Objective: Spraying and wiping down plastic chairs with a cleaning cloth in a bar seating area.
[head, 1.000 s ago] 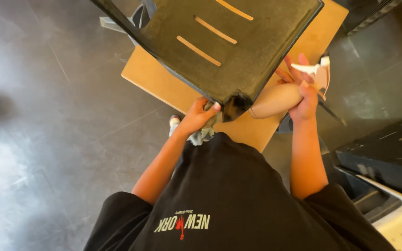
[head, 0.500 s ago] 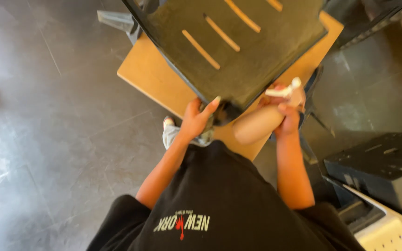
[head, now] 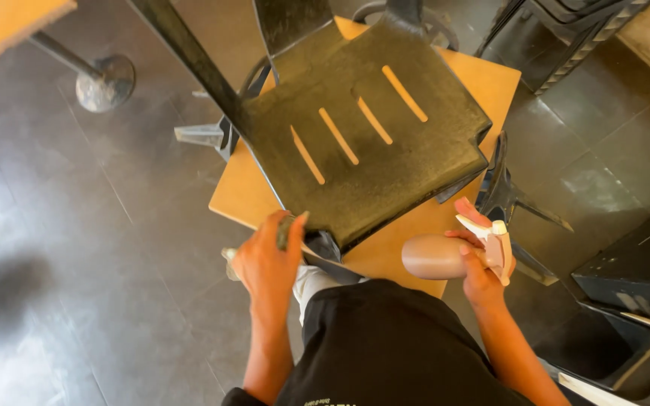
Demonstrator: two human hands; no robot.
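- The biggest thing under me is the square wooden table top in light orange-brown (head: 483, 83), and I see its near edge just in front of my body.
- On this table lies the black plastic chair seat with four narrow slots (head: 362, 143), turned over so it covers most of the table; its near corner hangs over the table's near edge.
- The seat surface looks dull and a little dusty, and I see no wet film or spray drops on it, so I judge the wiping is only at the start and nearly the whole seat is left.
- In my right hand (head: 483, 263) I hold the beige plastic spray bottle with a white trigger (head: 438, 257), lying sideways near the table's near right corner; the fingers are closed around its neck, one at the trigger.
- My left hand (head: 268, 259) is at the near corner of the seat, closed narrowly on a small dark cloth (head: 286, 229) that touches the seat's edge.
- Only this edge seems treated now, as far as I can tell.
- Beside the table, on the dark tiled floor (head: 77, 225), other black chairs (head: 626, 278) stand at the right.
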